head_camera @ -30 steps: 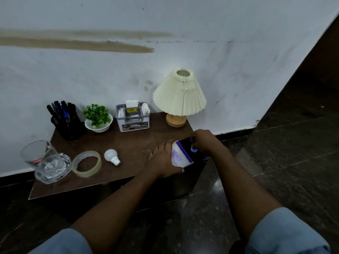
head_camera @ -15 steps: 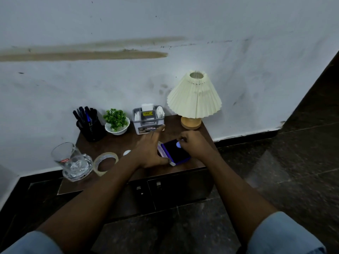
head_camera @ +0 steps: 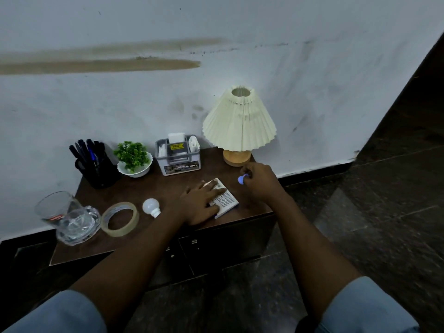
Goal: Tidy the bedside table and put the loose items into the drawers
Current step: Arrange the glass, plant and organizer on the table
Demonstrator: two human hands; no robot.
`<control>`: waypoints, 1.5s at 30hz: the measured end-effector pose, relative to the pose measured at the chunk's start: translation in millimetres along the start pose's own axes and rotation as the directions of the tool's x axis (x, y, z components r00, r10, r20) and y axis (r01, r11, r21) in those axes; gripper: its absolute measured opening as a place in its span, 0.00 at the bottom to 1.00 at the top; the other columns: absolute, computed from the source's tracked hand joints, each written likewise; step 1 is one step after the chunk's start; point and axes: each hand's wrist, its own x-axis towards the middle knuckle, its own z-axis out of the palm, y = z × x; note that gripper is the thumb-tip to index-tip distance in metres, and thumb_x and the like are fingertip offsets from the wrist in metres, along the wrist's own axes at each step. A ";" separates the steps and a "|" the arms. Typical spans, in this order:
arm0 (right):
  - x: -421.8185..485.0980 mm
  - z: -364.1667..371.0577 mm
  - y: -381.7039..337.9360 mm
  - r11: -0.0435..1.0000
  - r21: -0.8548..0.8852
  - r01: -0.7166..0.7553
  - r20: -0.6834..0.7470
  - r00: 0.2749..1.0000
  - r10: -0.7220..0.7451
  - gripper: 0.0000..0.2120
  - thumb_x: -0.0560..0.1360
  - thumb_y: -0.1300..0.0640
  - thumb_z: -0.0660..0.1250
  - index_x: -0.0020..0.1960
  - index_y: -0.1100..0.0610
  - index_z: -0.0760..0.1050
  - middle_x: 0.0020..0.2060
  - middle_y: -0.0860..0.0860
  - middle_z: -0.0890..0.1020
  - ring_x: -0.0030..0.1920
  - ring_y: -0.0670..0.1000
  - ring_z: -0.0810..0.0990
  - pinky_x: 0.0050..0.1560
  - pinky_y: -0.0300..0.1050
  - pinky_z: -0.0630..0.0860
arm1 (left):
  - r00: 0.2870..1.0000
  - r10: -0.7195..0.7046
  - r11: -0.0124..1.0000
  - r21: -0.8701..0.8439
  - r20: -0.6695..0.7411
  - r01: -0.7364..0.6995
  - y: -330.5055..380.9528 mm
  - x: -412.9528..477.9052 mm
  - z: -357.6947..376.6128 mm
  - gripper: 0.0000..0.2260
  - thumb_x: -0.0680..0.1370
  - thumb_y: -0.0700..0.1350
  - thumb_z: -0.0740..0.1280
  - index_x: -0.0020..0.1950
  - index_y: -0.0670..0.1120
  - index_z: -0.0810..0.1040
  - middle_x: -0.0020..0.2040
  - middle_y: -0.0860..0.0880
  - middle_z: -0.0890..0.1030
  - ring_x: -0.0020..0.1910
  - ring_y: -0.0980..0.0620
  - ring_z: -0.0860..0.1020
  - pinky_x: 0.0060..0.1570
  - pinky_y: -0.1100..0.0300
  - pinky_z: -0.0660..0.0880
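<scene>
Left hand (head_camera: 201, 204) is flat, fingers (head_camera: 213, 188) straight and a bit spread, pressing on a small white box (head_camera: 225, 201). The box has rows of tiny print on top, too small to read. It sits near the front right edge of the desk (head_camera: 144, 188).

Right hand (head_camera: 260, 182) has its fingers (head_camera: 248, 175) curled in, pinching a little blue-and-white thing (head_camera: 241, 180) just above the desk, right of the box. Can't tell what it is, tbh.

The only writing I can read is "OPEL" on the strip along the front of the grey caddy (head_camera: 177, 153) at the back. Its yellow label is too blurry.

Left of the hand there's a white light bulb (head_camera: 151, 207) lying down, then a clear tape roll (head_camera: 119, 219), then a drinking glass (head_camera: 56, 209) with a red mark. Along the wall are a black pen cup (head_camera: 96, 165), a green plant (head_camera: 133, 156) in a white bowl, and a pleated cream lamp (head_camera: 240, 123) on a wooden base. The drawers (head_camera: 228, 243) below are shut.
</scene>
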 end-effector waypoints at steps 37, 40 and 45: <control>-6.6 24.9 -9.4 0.923 -0.361 0.133 0.263 0.964 -0.036 0.07 0.78 0.60 0.66 0.43 0.51 0.72 0.46 0.53 0.81 0.47 0.54 0.79 0.46 0.47 0.75 | 0.905 -0.332 0.943 -0.121 -0.266 0.311 52.9 -7.0 51.8 0.36 0.83 0.66 0.51 0.85 0.48 0.45 0.84 0.40 0.41 0.83 0.40 0.40 0.80 0.44 0.38; -8.2 22.9 -12.3 0.937 -0.330 0.116 0.261 0.965 -0.028 0.04 0.79 0.60 0.66 0.53 0.56 0.78 0.51 0.54 0.82 0.51 0.55 0.79 0.52 0.49 0.77 | 0.916 -0.327 0.943 -0.135 -0.231 0.303 49.5 -8.3 46.1 0.37 0.84 0.65 0.52 0.85 0.47 0.44 0.84 0.39 0.41 0.83 0.40 0.40 0.80 0.45 0.38; -11.6 16.7 -19.0 0.949 -0.307 0.073 0.231 0.973 0.000 0.06 0.78 0.60 0.67 0.55 0.59 0.76 0.55 0.57 0.81 0.55 0.58 0.79 0.51 0.46 0.73 | 0.929 -0.330 0.931 -0.219 -0.166 0.292 46.2 -19.3 27.7 0.39 0.83 0.64 0.56 0.85 0.45 0.43 0.84 0.39 0.40 0.83 0.40 0.40 0.80 0.45 0.40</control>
